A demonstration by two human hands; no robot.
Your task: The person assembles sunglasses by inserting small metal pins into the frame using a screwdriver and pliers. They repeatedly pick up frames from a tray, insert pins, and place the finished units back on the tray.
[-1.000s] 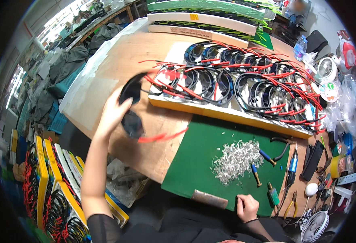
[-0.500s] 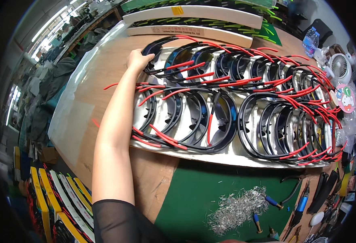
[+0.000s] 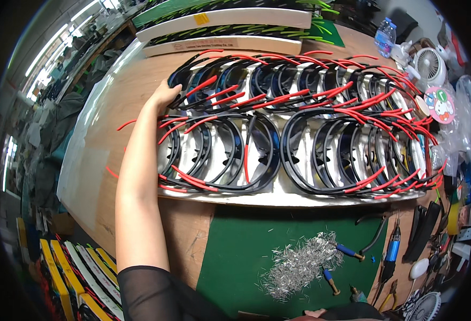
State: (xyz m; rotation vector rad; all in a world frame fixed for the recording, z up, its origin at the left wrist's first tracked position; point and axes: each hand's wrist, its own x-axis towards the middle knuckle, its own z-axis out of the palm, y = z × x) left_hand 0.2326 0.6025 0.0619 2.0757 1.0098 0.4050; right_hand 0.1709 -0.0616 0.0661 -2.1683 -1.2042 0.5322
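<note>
My left hand [image 3: 167, 95] reaches across to the far left end of a long, pale, silvery tray [image 3: 299, 198]. Its thumb and fingers close round the end pair of black glasses [image 3: 178, 80] in the back row. Two rows of dark-lensed glasses with red temple tips stand in the tray, including a front-row pair [image 3: 270, 155] near the middle. At the bottom edge, a sliver of my right hand [image 3: 314, 313] shows; its fingers are hidden.
A green mat [image 3: 230, 257] carries a heap of small clear pieces [image 3: 299, 265] and blue-handled tools. Boxes of green-tipped glasses [image 3: 224, 27] lie behind the tray. At right are a bottle [image 3: 385, 38], a white fan [image 3: 429, 65] and a blue screwdriver-like tool [image 3: 392, 249].
The whole view has shifted, so the tray sits further left in it. My left hand stays at the same end pair of glasses. More of my right hand shows at the bottom edge.
</note>
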